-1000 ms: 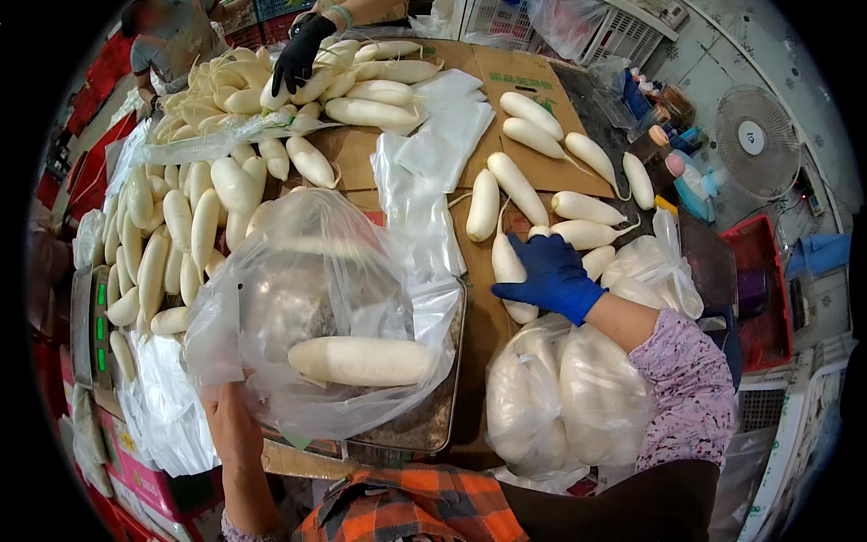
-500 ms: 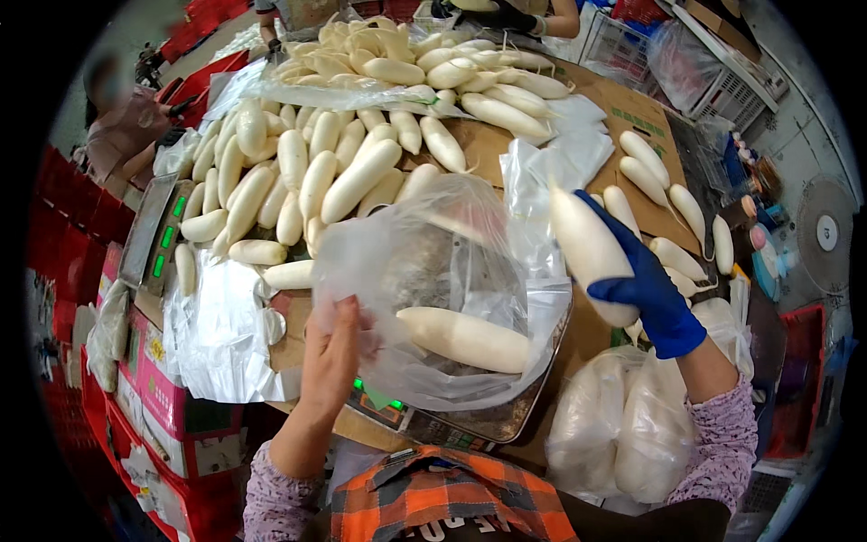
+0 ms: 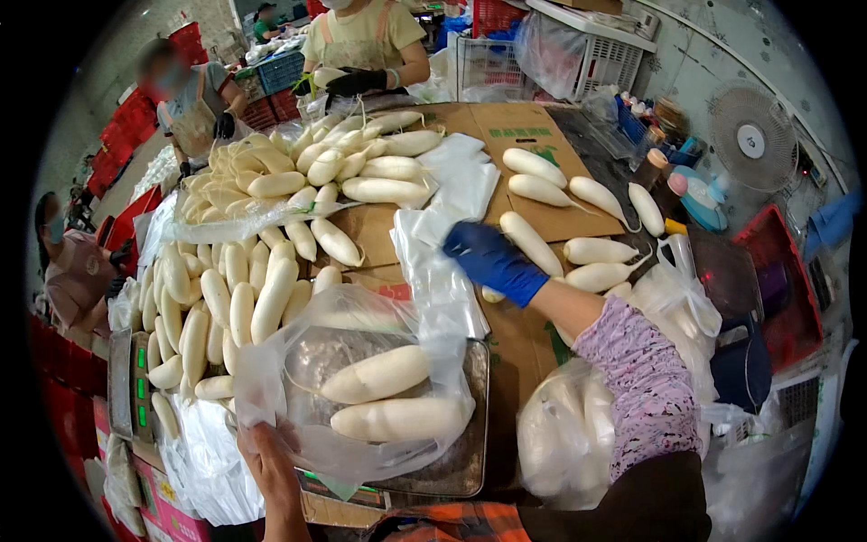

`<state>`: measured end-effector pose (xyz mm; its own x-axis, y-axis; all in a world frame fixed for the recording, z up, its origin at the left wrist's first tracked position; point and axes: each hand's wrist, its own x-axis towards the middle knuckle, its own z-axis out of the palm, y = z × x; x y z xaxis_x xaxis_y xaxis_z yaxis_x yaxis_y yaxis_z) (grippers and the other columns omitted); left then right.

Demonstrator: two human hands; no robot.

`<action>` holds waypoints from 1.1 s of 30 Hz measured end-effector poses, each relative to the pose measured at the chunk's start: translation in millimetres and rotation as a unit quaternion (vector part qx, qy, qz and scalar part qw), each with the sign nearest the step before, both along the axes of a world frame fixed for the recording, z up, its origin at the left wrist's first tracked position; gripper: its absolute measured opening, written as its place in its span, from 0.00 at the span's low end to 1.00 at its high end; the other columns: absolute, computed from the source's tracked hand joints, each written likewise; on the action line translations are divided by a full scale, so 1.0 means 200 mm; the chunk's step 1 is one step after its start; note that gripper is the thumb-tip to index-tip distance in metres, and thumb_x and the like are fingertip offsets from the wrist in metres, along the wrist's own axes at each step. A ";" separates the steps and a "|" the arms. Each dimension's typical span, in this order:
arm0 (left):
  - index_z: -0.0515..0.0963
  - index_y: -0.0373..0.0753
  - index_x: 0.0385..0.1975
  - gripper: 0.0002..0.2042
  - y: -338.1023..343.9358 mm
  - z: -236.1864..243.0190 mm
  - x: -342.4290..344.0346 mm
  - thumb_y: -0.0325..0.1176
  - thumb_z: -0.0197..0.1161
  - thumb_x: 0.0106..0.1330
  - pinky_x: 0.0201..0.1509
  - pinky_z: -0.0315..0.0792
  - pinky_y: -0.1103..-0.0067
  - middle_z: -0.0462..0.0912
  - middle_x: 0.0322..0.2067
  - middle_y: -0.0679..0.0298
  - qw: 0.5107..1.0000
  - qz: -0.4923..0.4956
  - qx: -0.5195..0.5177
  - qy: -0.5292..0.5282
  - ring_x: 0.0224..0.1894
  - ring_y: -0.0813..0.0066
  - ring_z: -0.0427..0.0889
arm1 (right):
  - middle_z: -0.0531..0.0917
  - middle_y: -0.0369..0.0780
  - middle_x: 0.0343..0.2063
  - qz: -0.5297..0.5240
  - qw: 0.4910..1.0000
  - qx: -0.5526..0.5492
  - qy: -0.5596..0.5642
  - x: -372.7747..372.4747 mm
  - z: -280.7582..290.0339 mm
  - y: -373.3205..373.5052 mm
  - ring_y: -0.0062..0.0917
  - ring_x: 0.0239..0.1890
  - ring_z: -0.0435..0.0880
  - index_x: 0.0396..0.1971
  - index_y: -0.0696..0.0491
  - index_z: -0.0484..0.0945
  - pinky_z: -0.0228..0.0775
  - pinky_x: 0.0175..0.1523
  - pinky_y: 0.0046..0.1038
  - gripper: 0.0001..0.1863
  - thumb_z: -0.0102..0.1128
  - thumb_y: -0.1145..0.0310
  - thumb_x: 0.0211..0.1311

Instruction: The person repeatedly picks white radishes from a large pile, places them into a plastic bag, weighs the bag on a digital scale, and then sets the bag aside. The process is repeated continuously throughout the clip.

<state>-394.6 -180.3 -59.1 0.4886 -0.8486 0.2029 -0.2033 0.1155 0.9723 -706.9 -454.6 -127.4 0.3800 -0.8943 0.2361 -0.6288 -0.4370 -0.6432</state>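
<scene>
My left hand [image 3: 271, 461], bare, pinches the near left rim of a clear plastic bag [image 3: 271, 361]. The bag lies with its mouth spread over a metal scale [image 3: 465, 452]. Inside it are two white radishes [image 3: 402, 420], side by side. My right hand [image 3: 495, 262], in a blue glove, is empty above the cardboard, beside a stack of flat plastic bags [image 3: 424, 257]. Its fingers stretch to the left, slightly blurred. A white radish [image 3: 528, 242] lies just beyond the glove, and part of another shows under it.
A heap of white radishes [image 3: 239, 298] lies left of the bag, with another pile [image 3: 334, 167] behind. Several loose radishes [image 3: 601, 250] rest on cardboard at right. Filled bags [image 3: 560, 434] stand near my right forearm. Across the table a person [image 3: 361, 45] in black gloves holds a radish.
The radish from my right hand now lies in the bag beside the first. My right hand has let go and moved left. My left hand still holds the rim. The view has shifted.
</scene>
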 end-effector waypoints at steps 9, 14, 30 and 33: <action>0.72 0.29 0.36 0.11 0.04 0.27 0.02 0.23 0.52 0.52 0.45 0.64 0.76 0.70 0.34 0.55 0.936 0.006 -0.046 -0.349 0.38 0.65 0.70 | 0.78 0.51 0.43 -0.168 0.970 0.154 0.082 -0.50 -0.24 -0.13 0.41 0.45 0.79 0.52 0.54 0.67 0.71 0.50 0.38 0.32 0.67 0.65 0.43; 0.74 0.29 0.41 0.11 0.00 0.35 -0.07 0.25 0.49 0.62 0.36 0.65 0.83 0.75 0.26 0.65 0.989 -0.088 0.029 0.115 0.31 0.80 0.71 | 0.81 0.41 0.42 0.001 0.888 0.375 -0.265 -0.30 0.38 0.14 0.23 0.39 0.80 0.56 0.57 0.70 0.74 0.39 0.22 0.26 0.56 0.62 0.58; 0.69 0.27 0.51 0.25 0.00 0.32 -0.16 0.48 0.44 0.72 0.23 0.53 0.83 0.63 0.12 0.68 0.995 -0.080 -0.038 0.039 0.15 0.81 0.59 | 0.83 0.42 0.38 0.007 0.997 0.074 -0.005 0.10 0.07 -0.20 0.25 0.38 0.83 0.32 0.57 0.78 0.73 0.48 0.26 0.13 0.67 0.63 0.54; 0.69 0.27 0.51 0.25 -0.04 0.28 -0.14 0.47 0.45 0.72 0.22 0.53 0.83 0.63 0.12 0.68 0.994 -0.079 -0.043 0.068 0.15 0.81 0.58 | 0.68 0.52 0.59 -0.133 0.984 -0.066 0.097 -0.51 -0.03 -0.50 0.41 0.62 0.67 0.64 0.47 0.62 0.58 0.65 0.36 0.47 0.73 0.50 0.41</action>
<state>-422.0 -187.4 -3.5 0.3783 -0.8992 0.2199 -0.0443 0.2196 0.9746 -808.5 -554.5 -134.3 0.1862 -0.9345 0.3033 -0.8376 -0.3123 -0.4482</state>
